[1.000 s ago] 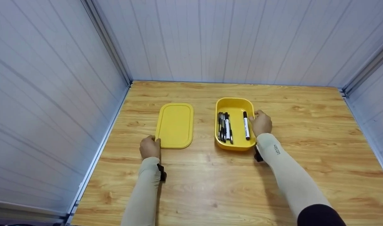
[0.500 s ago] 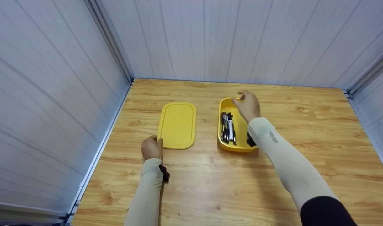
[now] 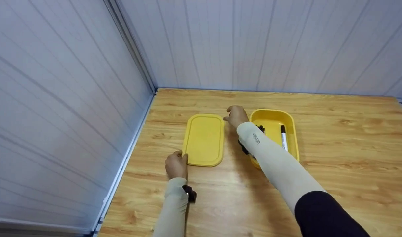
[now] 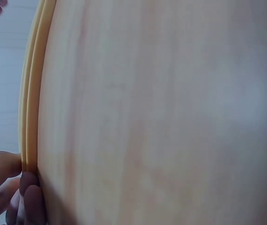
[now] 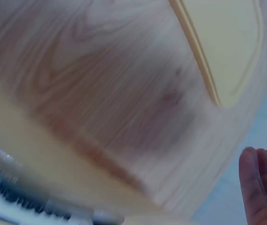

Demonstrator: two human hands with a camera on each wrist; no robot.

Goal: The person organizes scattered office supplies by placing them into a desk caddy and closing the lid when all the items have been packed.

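The flat yellow lid (image 3: 204,140) lies on the table, its rim (image 4: 32,93) close in the left wrist view. My left hand (image 3: 176,165) pinches its near left corner, the thumb (image 4: 2,166) on one side of the rim and fingertips (image 4: 34,201) on the other. My right hand (image 3: 237,117) is in the air between the lid and the yellow box (image 3: 296,148), holding nothing; its fingers look loosely bent and apart from the lid in the right wrist view. A white marker (image 3: 284,140) with a black cap lies inside the box. My right forearm hides most of the pens (image 3: 261,128).
The wood-grain table (image 3: 345,148) meets a pale panel wall (image 3: 237,42) at the back and another panel wall (image 3: 62,108) on the left. The box stands right of the lid, partly under my right sleeve (image 3: 280,168).
My right hand has left the box's right side, passed over the box and come left toward the lid. My left hand stays at the lid's corner. The head view has shifted left.
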